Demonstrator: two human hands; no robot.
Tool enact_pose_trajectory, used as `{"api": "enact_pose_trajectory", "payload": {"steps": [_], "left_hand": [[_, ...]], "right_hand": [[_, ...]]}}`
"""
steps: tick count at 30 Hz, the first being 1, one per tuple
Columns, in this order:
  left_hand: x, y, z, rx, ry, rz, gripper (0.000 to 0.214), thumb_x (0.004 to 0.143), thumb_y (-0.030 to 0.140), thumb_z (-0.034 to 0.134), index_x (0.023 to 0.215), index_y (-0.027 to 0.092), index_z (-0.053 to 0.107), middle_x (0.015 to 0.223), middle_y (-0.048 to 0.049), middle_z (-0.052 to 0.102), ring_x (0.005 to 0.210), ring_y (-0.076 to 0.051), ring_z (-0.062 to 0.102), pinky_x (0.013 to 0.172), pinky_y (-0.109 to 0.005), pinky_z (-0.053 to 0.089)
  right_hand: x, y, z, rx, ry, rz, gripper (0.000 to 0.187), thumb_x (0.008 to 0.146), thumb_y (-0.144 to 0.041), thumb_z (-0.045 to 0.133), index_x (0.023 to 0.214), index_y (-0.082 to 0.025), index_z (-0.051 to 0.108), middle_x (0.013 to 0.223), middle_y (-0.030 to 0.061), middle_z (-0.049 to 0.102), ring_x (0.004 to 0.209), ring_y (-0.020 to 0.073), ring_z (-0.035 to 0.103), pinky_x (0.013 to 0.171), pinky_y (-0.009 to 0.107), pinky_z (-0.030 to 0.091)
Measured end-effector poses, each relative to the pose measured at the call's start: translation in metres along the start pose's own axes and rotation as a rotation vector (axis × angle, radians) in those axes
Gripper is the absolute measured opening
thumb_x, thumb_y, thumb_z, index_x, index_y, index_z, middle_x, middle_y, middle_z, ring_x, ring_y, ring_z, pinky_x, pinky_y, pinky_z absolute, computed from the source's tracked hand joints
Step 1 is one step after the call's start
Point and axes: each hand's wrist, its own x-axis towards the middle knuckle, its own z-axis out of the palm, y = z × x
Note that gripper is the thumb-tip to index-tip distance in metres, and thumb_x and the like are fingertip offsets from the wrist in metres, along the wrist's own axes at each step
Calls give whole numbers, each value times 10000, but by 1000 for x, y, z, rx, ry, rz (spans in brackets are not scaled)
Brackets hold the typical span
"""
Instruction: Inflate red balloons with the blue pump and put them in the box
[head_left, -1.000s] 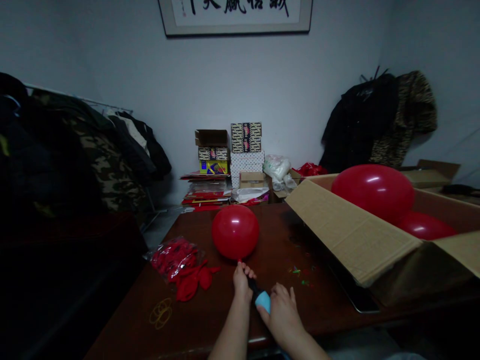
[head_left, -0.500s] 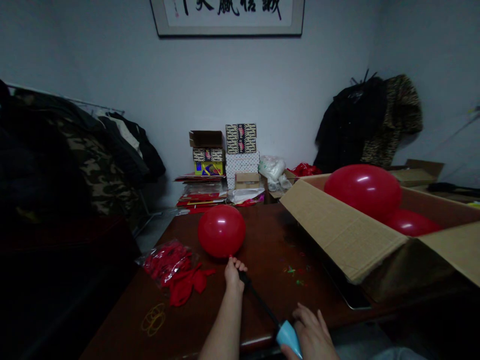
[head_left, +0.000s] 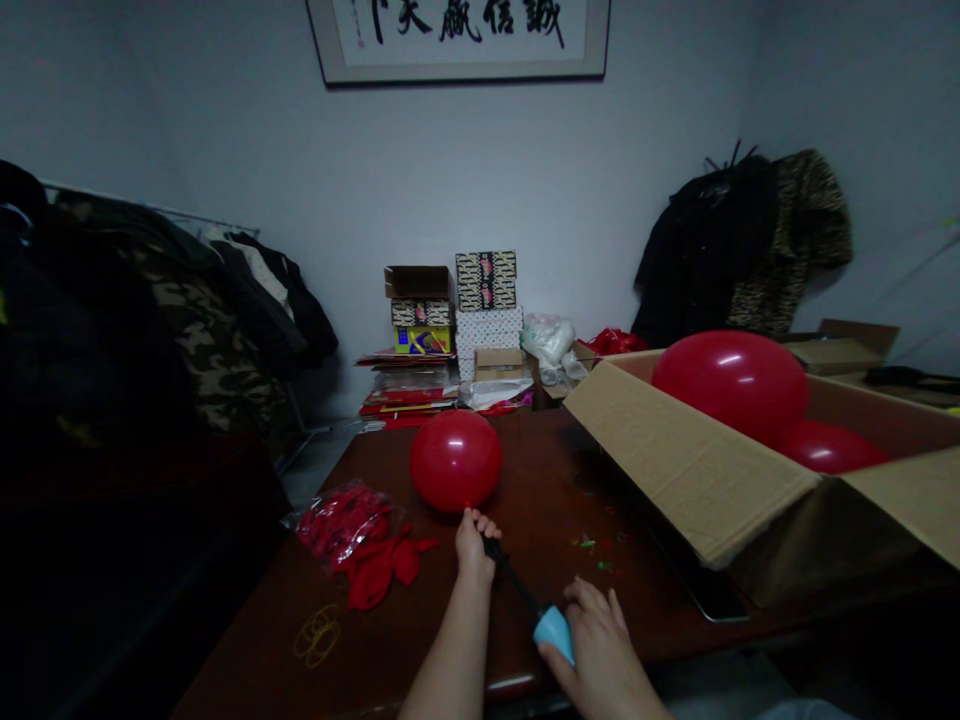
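Note:
My left hand [head_left: 472,545] is closed around the neck of a partly blown-up red balloon [head_left: 455,460] where it sits on the black nozzle of a hand pump [head_left: 517,585]. My right hand [head_left: 596,645] grips the pump's light blue handle [head_left: 553,630], drawn partway out near the table's front edge. The balloon rests above the dark wooden table [head_left: 420,640].
A plastic bag of flat red balloons [head_left: 341,520] and loose ones [head_left: 382,570] lie left of my hands, with rubber bands [head_left: 319,632] nearer me. An open cardboard box [head_left: 697,470] at right holds two inflated red balloons [head_left: 731,385]. Stacked boxes [head_left: 487,300] stand behind the table, coats on both sides.
The blue handle was against the pump one second ago, then pulled far back, and now it has moved forward again. The balloon has stayed about the same size.

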Motion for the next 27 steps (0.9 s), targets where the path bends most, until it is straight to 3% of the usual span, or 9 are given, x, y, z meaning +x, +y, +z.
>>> {"api": "enact_pose_trajectory", "payload": {"steps": [10,19,22,27], "left_hand": [[-10,-12,-1,106,-53,55,346,726,462,589,646,193,388,466,85,337,366,-63,335,411,-214,328],[-10,-15,-6,119,-36,100,321,743,443,570,643,191,397,453,82,349,374,-76,349,437,-240,383],[-7,-13,-9,88,-7,123,310,761,433,554,645,189,402,453,84,358,375,-72,354,486,-264,436],[-1,-9,-15,8,24,97,256,798,365,524,652,190,407,450,83,395,404,-88,450,683,-397,508]], "right_hand": [[37,-12,24,45,81,3,411,757,-400,447,1027,-128,593,1200,128,511,1217,282,353,1054,471,122],[56,-15,41,5,158,-25,378,751,-417,463,979,-153,608,1205,129,518,1229,288,344,1053,487,107],[61,-14,43,-40,187,-40,454,738,-457,489,1059,-151,586,1301,141,443,1280,297,265,1055,502,63],[75,-17,43,-99,226,-139,652,721,-553,513,1245,-165,472,1428,146,242,1330,314,104,1041,534,-20]]}}
